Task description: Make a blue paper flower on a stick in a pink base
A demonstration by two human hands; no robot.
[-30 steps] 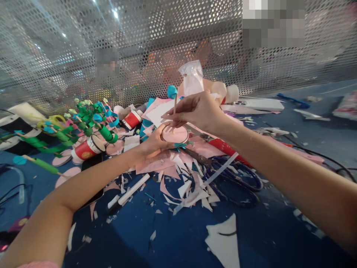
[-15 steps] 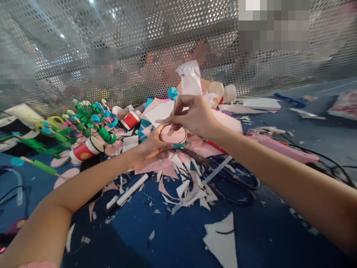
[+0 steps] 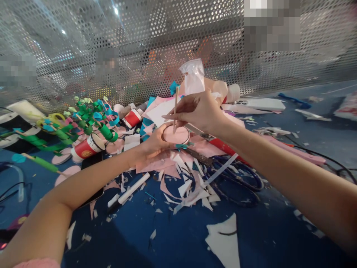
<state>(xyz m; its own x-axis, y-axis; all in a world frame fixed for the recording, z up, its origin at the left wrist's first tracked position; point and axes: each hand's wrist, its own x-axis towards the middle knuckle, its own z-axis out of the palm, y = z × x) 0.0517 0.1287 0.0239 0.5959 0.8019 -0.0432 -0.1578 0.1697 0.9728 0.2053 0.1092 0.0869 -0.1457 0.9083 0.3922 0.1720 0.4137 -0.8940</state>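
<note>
My left hand is closed around a round pink-topped piece with a dark rim; its underside is hidden. Between the thumb and fingers of my right hand is a thin wooden stick, nearly upright. The stick's lower end meets the pink top or hovers just over it; I cannot tell which. A blue paper flower shows at the stick's upper end. Small blue paper bits show at the near rim of the round piece.
Paper scraps litter the blue table. On the left stand green paper plants, a red-and-white paper cup and a dark phone. A white marker lies in front. Right are a pink glue gun and cables. Behind rises perforated metal.
The stick in my right hand has become more upright, and its lower end has shifted slightly over the pink top. My left hand keeps its hold. The whole view has shifted a little.
</note>
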